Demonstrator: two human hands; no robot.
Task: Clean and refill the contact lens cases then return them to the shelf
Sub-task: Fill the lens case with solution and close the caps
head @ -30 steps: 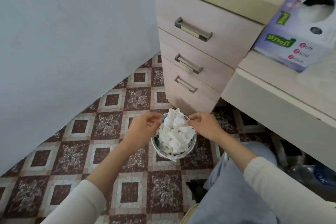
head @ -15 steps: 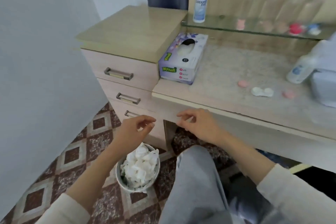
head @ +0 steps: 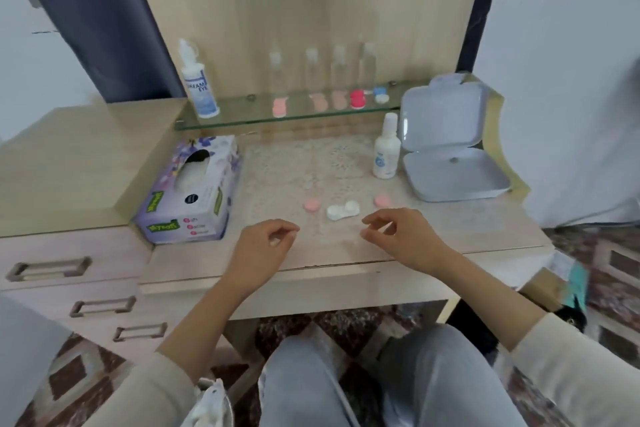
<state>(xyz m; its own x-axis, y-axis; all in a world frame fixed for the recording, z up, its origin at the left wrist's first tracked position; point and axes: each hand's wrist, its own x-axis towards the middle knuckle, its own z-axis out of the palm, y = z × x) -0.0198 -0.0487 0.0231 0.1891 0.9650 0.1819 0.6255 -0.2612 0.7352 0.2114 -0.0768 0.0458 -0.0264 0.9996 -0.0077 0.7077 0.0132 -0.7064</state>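
Observation:
A white contact lens case [head: 343, 211] lies open on the desk [head: 467, 229], with one pink cap [head: 311, 205] to its left and another pink cap [head: 382, 200] to its right. My left hand [head: 263, 246] hovers just left of the case, fingers loosely curled and holding nothing. My right hand [head: 401, 236] hovers just right of it, also loosely curled and holding nothing. On the glass shelf [head: 242, 116] stand several more cases: pink ones [head: 280, 107], a red one [head: 358, 99] and a blue-and-white one [head: 381, 94]. A small white solution bottle [head: 386, 149] stands behind the case.
A tissue box [head: 194, 191] sits at the desk's left. A larger bottle [head: 199, 83] and several clear bottles [head: 311, 69] stand on the shelf. An open grey box [head: 450, 149] is at the right. Drawers [head: 48, 267] are at the left.
My view rose from the tissue-filled bin on the floor to the desk. Both hands lifted from the bin's rim to above the desk, either side of the white case.

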